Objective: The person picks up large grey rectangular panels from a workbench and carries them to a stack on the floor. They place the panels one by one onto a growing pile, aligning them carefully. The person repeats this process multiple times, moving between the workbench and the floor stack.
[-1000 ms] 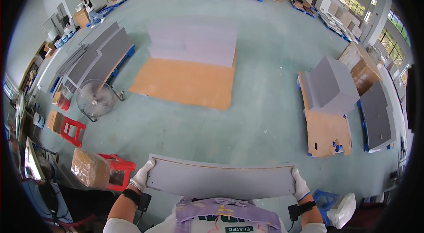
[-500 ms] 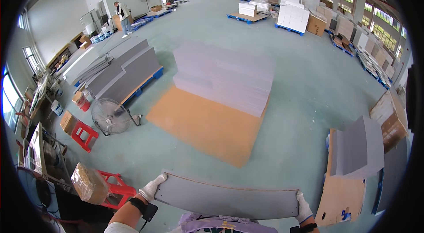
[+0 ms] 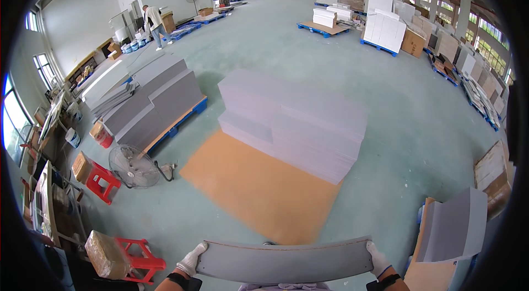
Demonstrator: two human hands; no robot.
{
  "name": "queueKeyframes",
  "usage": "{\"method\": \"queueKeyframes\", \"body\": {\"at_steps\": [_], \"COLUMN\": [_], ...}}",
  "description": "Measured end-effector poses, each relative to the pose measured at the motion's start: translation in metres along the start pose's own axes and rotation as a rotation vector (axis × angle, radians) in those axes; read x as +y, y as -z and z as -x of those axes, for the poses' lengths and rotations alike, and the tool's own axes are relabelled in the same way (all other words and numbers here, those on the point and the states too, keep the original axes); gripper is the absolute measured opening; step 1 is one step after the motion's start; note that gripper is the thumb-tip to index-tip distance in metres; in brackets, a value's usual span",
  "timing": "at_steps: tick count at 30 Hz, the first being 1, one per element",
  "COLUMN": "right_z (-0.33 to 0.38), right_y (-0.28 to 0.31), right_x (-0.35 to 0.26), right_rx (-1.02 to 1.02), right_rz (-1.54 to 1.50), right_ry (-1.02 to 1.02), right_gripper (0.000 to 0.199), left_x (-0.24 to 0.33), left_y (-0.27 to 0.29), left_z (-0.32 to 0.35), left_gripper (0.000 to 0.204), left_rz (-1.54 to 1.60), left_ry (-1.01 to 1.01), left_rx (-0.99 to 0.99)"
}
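A long grey board (image 3: 284, 264) spans the lower middle of the head view, a thin brown edge showing along its far side. White-gloved, my left hand (image 3: 191, 258) is closed around its left end. At the right end, my right hand (image 3: 378, 259), gloved too, grips the same board. Ahead of it, a stepped stack of grey boards (image 3: 314, 131) stands on the far part of a brown sheet (image 3: 250, 186). The near part of that sheet is bare. My fingers are partly hidden by the board.
Left stands another grey board stack (image 3: 160, 98) on a blue pallet, near a floor fan (image 3: 132, 166). Red stools (image 3: 144, 260) with boxes line the left side. A grey stack (image 3: 454, 225) stands close on the right. One person (image 3: 154, 23) is far left; pallets (image 3: 322, 28) stand behind.
The stepped stack and brown sheet appear lower and larger in view. Both hands keep hold of the board, which sits slightly lower. The distant person now leans forward more.
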State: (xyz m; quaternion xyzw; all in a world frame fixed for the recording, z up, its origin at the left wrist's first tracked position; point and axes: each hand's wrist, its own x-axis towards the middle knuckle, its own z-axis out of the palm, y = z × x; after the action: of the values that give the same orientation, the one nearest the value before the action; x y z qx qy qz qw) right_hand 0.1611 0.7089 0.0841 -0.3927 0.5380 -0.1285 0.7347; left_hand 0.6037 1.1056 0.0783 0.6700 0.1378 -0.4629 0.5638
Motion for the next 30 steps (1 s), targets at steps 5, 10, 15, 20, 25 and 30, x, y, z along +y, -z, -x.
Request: {"method": "queueKeyframes", "body": {"at_steps": [5,10,15,20,25,30], "right_z": [-0.057,-0.128,-0.239,-0.318,-0.386,-0.448], "right_y": [-0.024,-0.014,0.029,0.055,0.055,0.046], "right_x": [-0.05,-0.091,-0.125,-0.167,-0.161,-0.083], "right_rx": [-0.01,-0.041,0.016,-0.137,-0.028,0.016], "right_rz": [-0.117,-0.17,-0.005,0.062,0.015,-0.169], "right_ry": [0.088,0.065,-0.101,-0.086,-0.058,-0.123], "right_gripper": [0.056,0.053,0.054,0.059,0.054,0.055], "left_x": [0.083,0.13,0.128,0.13,0.136,0.125], "left_y": [-0.041,-0.097,-0.164,-0.233,-0.257,-0.24], "left_z": [-0.057,-0.116,-0.158,-0.181,-0.259,-0.407], "left_gripper": [0.056,0.056,0.057,0.059,0.058,0.063], "left_rz": [-0.012,-0.069,-0.052,-0.09,-0.057,-0.209], "left_ry": [-0.014,-0.008,-0.009,0.036,0.046,-0.101], "left_rx": [-0.023,0.013,0.033,0.146,0.1,-0.052]}}
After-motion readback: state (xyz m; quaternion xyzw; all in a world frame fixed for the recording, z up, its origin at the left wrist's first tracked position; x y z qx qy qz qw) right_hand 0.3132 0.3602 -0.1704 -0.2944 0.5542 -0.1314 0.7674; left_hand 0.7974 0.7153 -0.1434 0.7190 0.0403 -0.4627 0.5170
